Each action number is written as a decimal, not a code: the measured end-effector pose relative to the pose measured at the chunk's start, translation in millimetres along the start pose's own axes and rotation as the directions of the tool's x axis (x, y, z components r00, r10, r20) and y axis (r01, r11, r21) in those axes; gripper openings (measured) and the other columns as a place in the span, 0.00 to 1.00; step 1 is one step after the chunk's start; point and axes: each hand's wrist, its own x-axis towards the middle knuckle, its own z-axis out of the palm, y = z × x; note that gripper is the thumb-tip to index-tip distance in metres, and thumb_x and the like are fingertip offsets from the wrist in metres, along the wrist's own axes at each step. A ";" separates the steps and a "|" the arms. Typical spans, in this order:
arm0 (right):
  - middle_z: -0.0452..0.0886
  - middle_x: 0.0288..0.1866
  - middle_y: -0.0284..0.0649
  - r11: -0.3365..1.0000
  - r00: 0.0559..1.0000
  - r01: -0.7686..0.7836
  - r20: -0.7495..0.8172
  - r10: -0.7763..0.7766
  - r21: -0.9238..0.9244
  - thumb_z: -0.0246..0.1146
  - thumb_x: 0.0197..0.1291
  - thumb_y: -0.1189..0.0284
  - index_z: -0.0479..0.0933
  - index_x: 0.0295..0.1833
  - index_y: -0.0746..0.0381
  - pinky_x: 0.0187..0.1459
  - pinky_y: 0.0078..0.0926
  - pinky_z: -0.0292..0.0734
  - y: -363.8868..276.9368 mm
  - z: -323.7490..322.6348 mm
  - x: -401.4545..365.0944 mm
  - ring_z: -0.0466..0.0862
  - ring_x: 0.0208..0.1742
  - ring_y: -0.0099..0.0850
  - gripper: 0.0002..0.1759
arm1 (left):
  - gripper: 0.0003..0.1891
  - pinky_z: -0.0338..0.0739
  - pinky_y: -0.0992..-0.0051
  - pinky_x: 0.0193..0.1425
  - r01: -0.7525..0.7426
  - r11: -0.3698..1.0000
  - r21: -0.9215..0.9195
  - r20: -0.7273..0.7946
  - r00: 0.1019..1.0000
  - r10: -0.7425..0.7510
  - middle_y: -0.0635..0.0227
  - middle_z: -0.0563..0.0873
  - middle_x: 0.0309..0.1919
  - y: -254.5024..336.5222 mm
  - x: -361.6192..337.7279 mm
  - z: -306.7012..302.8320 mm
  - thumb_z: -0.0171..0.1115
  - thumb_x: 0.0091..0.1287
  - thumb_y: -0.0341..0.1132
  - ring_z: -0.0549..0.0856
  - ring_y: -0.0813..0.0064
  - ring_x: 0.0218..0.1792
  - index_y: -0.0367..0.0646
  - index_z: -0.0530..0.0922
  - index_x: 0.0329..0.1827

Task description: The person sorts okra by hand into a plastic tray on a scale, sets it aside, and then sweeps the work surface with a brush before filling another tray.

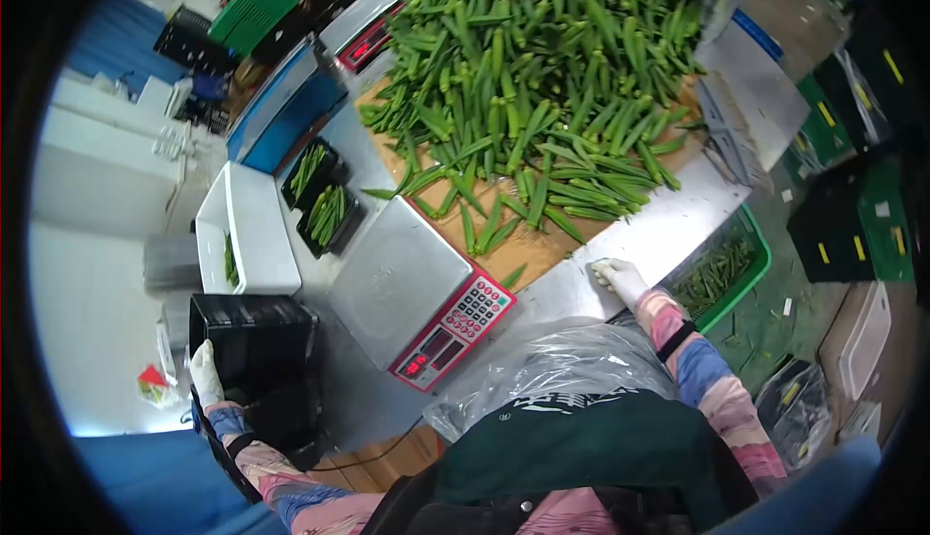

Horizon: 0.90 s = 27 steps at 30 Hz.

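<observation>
My left hand point(205, 374), in a white glove, is at the left side of the black plastic trays point(254, 327), its fingers against their edge and partly hidden. On the bare metal tabletop point(557, 293) rests my gloved right hand point(620, 279), fingers curled in; anything inside them is hidden. Just beyond it, a large heap of green okra point(542, 79) covers a brown board point(533, 249). Between my hands stands a red-rimmed digital scale point(402, 278) with nothing on its plate. Two small black trays point(327, 217) of okra sit behind the scale.
A white bin point(254, 235) with some okra stands left of the scale. Under the table's right side is a green crate point(727, 268) holding okra. A second scale point(363, 31) and a grey dustpan-like tool point(727, 133) flank the heap. Clear plastic point(572, 351) lies before me.
</observation>
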 end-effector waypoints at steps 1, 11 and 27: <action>0.83 0.34 0.28 1.000 0.999 0.024 -0.026 -0.024 0.019 0.65 0.71 0.62 0.86 0.49 0.61 0.38 0.19 0.73 3.5 2.5 1.3 0.77 0.33 0.18 0.14 | 0.14 0.79 0.78 0.59 0.032 0.995 -0.090 0.004 0.999 -0.032 0.69 0.89 0.48 -6.5 8.5 -1.6 0.67 0.74 0.37 0.85 0.81 0.48 0.35 0.85 0.55; 0.85 0.32 0.30 0.979 0.966 0.200 -0.158 -0.203 -0.034 0.66 0.69 0.70 0.87 0.47 0.65 0.37 0.20 0.76 42.7 16.8 34.8 0.78 0.31 0.19 0.10 | 0.13 0.79 0.73 0.55 -0.294 0.934 0.200 -0.702 0.622 0.346 0.60 0.90 0.44 53.0 14.2 16.4 0.66 0.73 0.34 0.85 0.72 0.44 0.31 0.86 0.51; 0.84 0.42 0.42 0.383 0.592 0.305 -0.142 -0.794 -0.872 0.67 0.59 0.64 0.85 0.48 0.54 0.48 0.44 0.78 -147.3 10.2 109.1 0.83 0.49 0.43 0.12 | 0.21 0.71 0.69 0.70 -0.287 0.935 -0.207 0.357 0.868 0.345 0.59 0.83 0.60 233.9 -213.8 308.1 0.66 0.72 0.28 0.80 0.69 0.62 0.35 0.78 0.67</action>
